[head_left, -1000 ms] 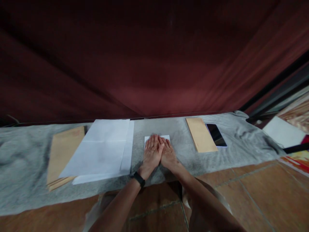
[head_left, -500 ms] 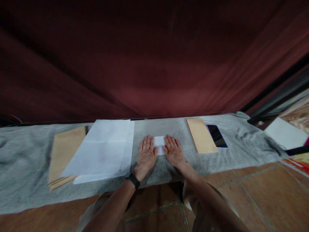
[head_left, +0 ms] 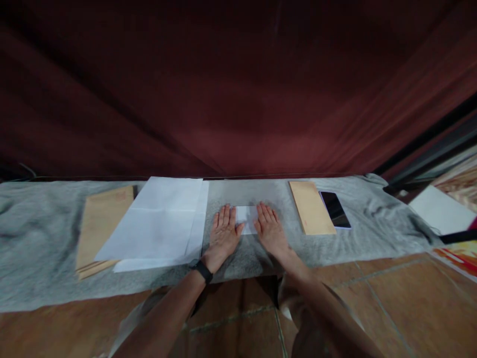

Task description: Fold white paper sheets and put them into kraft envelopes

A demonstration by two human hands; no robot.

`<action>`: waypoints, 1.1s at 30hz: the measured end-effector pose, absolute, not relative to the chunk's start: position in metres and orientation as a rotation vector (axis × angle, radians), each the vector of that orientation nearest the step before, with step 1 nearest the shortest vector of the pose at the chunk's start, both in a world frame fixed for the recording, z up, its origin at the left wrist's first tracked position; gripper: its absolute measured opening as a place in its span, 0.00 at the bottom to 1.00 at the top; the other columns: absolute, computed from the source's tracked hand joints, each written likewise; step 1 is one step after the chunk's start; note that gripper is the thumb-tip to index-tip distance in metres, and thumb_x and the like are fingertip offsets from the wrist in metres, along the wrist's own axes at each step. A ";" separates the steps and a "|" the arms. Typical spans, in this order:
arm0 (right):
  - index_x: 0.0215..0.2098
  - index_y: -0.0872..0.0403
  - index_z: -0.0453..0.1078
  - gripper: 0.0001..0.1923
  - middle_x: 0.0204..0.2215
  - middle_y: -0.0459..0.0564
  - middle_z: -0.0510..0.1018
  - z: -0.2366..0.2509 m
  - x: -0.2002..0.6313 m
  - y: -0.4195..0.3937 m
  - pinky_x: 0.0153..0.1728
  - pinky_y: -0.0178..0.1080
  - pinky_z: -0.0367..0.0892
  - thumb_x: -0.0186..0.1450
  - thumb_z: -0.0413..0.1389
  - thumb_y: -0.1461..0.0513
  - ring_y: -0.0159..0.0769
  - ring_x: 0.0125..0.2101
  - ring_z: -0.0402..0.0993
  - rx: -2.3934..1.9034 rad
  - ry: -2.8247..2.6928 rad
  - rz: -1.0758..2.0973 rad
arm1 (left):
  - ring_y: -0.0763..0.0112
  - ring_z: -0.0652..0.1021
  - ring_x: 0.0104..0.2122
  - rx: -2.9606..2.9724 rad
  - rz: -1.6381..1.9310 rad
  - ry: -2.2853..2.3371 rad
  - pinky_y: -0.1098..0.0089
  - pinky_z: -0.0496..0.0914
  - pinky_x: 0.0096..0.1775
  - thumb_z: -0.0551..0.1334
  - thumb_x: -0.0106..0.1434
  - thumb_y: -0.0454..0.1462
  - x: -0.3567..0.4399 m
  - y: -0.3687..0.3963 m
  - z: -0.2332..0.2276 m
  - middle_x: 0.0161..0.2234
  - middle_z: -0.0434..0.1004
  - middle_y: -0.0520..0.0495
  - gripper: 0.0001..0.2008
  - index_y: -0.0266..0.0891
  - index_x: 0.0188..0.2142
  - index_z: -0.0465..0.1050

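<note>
Nearest to us, at six o'clock, is the tiled floor (head_left: 231, 303), and above it our forearms reach forward, the left wearing a black wristband (head_left: 203, 272). Our left hand (head_left: 224, 237) and right hand (head_left: 271, 234) lie palm down with straight fingers, grasping nothing; they rest over the two ends of a small white paper (head_left: 246, 221), which lies on the grey cloth (head_left: 246, 191) in the middle of our view. We judge that the step in hand is smoothing this paper flat. Because our hands cover its ends and the picture is soft, we cannot surely tell how it is folded. The next move, in our opinion, calls for even pressure, then for lifting both palms gently, so that the paper does not slide. From the paper, the large white sheets (head_left: 160, 223) lie at nine o'clock, overlapping the brown envelopes (head_left: 104, 219) farther out. Near two o'clock lies one brown envelope (head_left: 312, 209), with a phone (head_left: 335, 210) just beyond its outer edge. Farthest, at twelve o'clock, hangs the dark red curtain (head_left: 238, 124).
</note>
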State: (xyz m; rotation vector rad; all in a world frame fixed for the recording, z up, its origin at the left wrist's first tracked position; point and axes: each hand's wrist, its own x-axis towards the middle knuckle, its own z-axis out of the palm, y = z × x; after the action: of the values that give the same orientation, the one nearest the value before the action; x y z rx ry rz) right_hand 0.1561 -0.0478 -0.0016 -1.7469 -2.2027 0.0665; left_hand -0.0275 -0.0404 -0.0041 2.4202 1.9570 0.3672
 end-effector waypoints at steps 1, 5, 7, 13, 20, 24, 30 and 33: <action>0.73 0.58 0.52 0.29 0.72 0.57 0.54 0.000 0.151 -0.048 0.70 0.54 0.49 0.77 0.41 0.56 0.46 0.71 0.51 -1.687 -2.244 0.091 | 0.53 0.55 0.72 2.420 0.355 1.953 0.51 0.52 0.70 0.49 0.74 0.45 -0.028 -0.040 -0.004 0.72 0.52 0.33 0.32 0.31 0.71 0.55; 0.73 0.54 0.55 0.28 0.72 0.52 0.57 -0.006 0.132 -0.052 0.70 0.48 0.50 0.78 0.41 0.55 0.41 0.71 0.52 -1.521 -2.356 0.132 | 0.53 0.54 0.72 2.414 0.292 1.943 0.52 0.50 0.70 0.47 0.74 0.41 -0.029 -0.039 -0.004 0.72 0.51 0.33 0.30 0.29 0.71 0.55; 0.72 0.55 0.57 0.27 0.71 0.53 0.59 -0.013 0.128 -0.054 0.70 0.48 0.49 0.78 0.42 0.54 0.41 0.71 0.54 -1.527 -2.344 0.093 | 0.55 0.54 0.72 2.419 0.282 1.949 0.52 0.50 0.70 0.46 0.75 0.40 -0.030 -0.039 -0.005 0.72 0.52 0.35 0.29 0.30 0.71 0.54; 0.71 0.57 0.58 0.27 0.70 0.56 0.60 -0.025 0.134 -0.057 0.69 0.49 0.50 0.78 0.44 0.56 0.43 0.70 0.56 -1.612 -2.217 -0.076 | 0.56 0.56 0.72 2.442 0.284 2.016 0.54 0.52 0.70 0.45 0.75 0.42 -0.031 -0.038 -0.008 0.73 0.51 0.36 0.29 0.33 0.72 0.54; 0.72 0.59 0.56 0.28 0.70 0.58 0.61 -0.025 0.155 -0.064 0.68 0.52 0.51 0.77 0.44 0.57 0.47 0.68 0.59 -1.743 -2.152 -0.096 | 0.54 0.56 0.71 2.419 0.299 2.090 0.54 0.52 0.70 0.44 0.76 0.47 -0.031 -0.042 -0.007 0.72 0.53 0.32 0.33 0.25 0.71 0.53; 0.71 0.60 0.58 0.28 0.70 0.59 0.60 -0.023 0.164 -0.067 0.68 0.52 0.51 0.77 0.44 0.58 0.49 0.68 0.60 -1.803 -2.157 -0.064 | 0.51 0.57 0.71 2.376 0.340 2.157 0.52 0.53 0.69 0.45 0.75 0.50 -0.034 -0.048 -0.008 0.71 0.56 0.30 0.36 0.24 0.70 0.54; 0.71 0.62 0.59 0.28 0.70 0.58 0.59 -0.015 0.162 -0.069 0.68 0.53 0.52 0.76 0.42 0.59 0.51 0.68 0.59 -1.887 -2.158 0.033 | 0.51 0.59 0.70 2.374 0.377 2.184 0.51 0.54 0.69 0.44 0.75 0.46 -0.041 -0.058 -0.013 0.70 0.58 0.30 0.33 0.24 0.69 0.56; 0.71 0.63 0.58 0.29 0.70 0.59 0.59 -0.010 0.161 -0.070 0.68 0.53 0.52 0.75 0.42 0.59 0.51 0.68 0.59 -1.911 -2.136 0.098 | 0.52 0.60 0.70 2.357 0.381 2.184 0.51 0.56 0.68 0.44 0.75 0.45 -0.045 -0.061 -0.013 0.70 0.59 0.31 0.31 0.26 0.70 0.57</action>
State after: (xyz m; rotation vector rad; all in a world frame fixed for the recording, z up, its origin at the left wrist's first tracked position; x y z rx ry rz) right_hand 0.1612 -0.0703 -0.0097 -1.9112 -2.1358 0.0980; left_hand -0.0452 -0.0611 -0.0129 2.3566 2.1844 0.3814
